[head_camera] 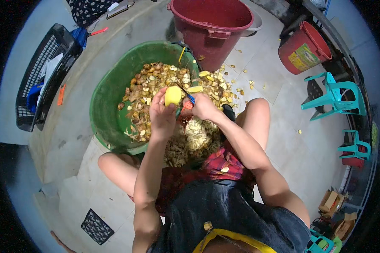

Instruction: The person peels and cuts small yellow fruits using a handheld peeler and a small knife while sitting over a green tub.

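Note:
My left hand point(162, 118) holds up a smooth yellow peeled piece of produce point(173, 95), possibly a potato. In my right hand point(205, 107) is a small tool with a blue handle point(191, 99), its dark blade pointing toward the yellow piece; whether they touch cannot be told. Both hands are over the near right side of a green plastic tub point(103, 104), which holds brown round produce point(158, 67), peels and pale slices. Below my hands, a red perforated container point(184, 118) is partly hidden, and a pale heap of scraps point(197, 134) lies between my legs.
A large maroon bucket point(205, 41) stands beyond the tub, and scraps point(218, 87) spill over the tiles. At right are a red bucket point(299, 52) and turquoise plastic chairs point(338, 98). A black basket point(41, 76) rests on the left ledge.

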Demonstrator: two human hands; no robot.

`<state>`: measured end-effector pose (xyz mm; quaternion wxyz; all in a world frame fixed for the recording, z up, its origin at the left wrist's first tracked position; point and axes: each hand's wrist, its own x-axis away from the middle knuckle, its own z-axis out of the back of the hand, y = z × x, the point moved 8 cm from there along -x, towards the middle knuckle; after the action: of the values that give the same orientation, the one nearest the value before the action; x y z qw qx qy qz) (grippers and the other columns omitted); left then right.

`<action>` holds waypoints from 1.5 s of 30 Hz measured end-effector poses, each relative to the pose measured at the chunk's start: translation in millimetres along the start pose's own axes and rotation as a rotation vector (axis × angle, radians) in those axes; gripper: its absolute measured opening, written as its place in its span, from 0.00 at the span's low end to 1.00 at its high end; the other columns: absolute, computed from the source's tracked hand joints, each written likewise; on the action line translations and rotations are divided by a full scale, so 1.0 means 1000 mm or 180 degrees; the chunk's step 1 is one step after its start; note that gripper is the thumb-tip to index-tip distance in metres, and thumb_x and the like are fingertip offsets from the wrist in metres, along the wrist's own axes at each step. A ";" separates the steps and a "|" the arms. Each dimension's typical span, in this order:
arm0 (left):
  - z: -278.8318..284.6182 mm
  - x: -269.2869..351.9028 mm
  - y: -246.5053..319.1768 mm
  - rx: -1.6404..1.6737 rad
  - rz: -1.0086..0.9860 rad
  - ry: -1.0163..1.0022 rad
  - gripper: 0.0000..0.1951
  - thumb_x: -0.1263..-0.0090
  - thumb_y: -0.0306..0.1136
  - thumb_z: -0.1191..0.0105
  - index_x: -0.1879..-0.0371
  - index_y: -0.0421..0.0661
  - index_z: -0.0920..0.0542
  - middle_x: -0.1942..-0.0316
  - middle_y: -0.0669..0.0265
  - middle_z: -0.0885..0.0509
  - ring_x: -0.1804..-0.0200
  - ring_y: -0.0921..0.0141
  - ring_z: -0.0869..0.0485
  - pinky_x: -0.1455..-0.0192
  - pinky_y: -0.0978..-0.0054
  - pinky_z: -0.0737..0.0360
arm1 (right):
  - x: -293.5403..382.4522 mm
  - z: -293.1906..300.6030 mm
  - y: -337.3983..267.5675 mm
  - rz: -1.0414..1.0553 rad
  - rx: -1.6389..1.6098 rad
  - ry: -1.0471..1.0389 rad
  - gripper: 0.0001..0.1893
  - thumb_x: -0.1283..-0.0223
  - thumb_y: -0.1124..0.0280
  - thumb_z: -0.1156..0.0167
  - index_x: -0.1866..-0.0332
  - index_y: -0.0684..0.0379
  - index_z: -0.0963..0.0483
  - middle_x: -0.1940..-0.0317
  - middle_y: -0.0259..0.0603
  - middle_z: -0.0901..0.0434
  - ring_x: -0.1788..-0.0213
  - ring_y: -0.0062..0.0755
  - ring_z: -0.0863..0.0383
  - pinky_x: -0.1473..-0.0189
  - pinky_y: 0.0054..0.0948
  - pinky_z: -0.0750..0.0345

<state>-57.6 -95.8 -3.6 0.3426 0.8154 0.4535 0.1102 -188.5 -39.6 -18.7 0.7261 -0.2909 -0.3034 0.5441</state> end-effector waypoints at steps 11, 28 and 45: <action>0.011 0.009 -0.007 0.0188 0.0220 0.0130 0.33 0.44 0.26 0.33 0.40 0.38 0.35 0.47 0.61 0.24 0.44 0.68 0.23 0.39 0.72 0.25 | 0.032 0.019 -0.055 0.0850 0.0959 0.0873 0.17 0.50 0.76 0.37 0.51 0.56 0.24 0.62 0.51 0.23 0.63 0.56 0.18 0.60 0.45 0.19; -0.004 0.008 0.005 -0.0306 0.0601 -0.0411 0.30 0.46 0.20 0.35 0.43 0.36 0.32 0.50 0.62 0.23 0.47 0.70 0.23 0.45 0.74 0.22 | 0.000 0.078 -0.002 0.0497 -0.1993 0.0563 0.24 0.61 0.69 0.20 0.59 0.60 0.25 0.69 0.30 0.20 0.67 0.19 0.23 0.63 0.24 0.25; -0.017 0.012 -0.017 0.0017 0.0885 -0.0776 0.28 0.47 0.13 0.43 0.43 0.37 0.30 0.51 0.67 0.22 0.47 0.72 0.22 0.42 0.76 0.26 | 0.006 0.100 -0.024 0.0771 -0.1464 0.0809 0.24 0.65 0.69 0.19 0.60 0.63 0.23 0.68 0.33 0.19 0.65 0.23 0.20 0.58 0.25 0.23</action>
<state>-70.1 -72.3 -3.8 0.3743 0.8784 0.2917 0.0557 -247.8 -30.1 64.4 0.6030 -0.5479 -0.2885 0.5029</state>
